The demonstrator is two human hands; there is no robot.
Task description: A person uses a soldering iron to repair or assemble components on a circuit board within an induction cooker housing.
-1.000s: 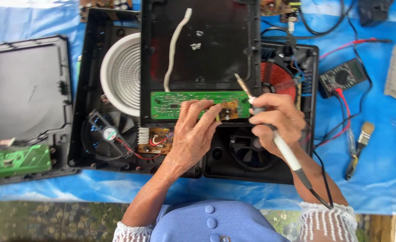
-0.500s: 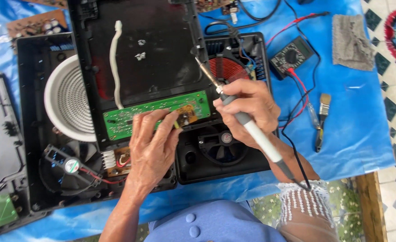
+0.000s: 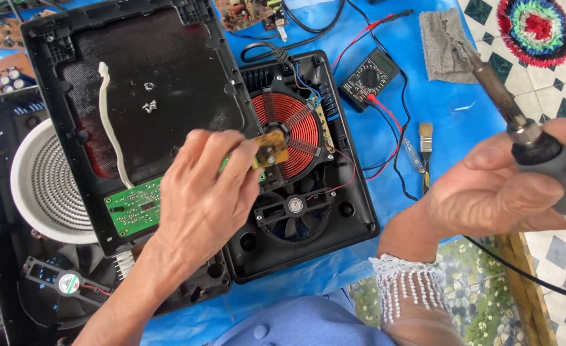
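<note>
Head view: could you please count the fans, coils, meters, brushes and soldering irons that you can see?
Fans: 2
Coils: 2
Meters: 1
Brushes: 1
Soldering irons: 1
Total: 7

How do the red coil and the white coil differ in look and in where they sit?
The red coil is copper-red, crossed by dark radial bars, and lies in full view in the open black case. The white coil is pale, with fine concentric ridges, and the black panel that overlaps it hides its right part. The red coil sits near the left hand; the white coil sits farther left. Both are round and flat.
</note>
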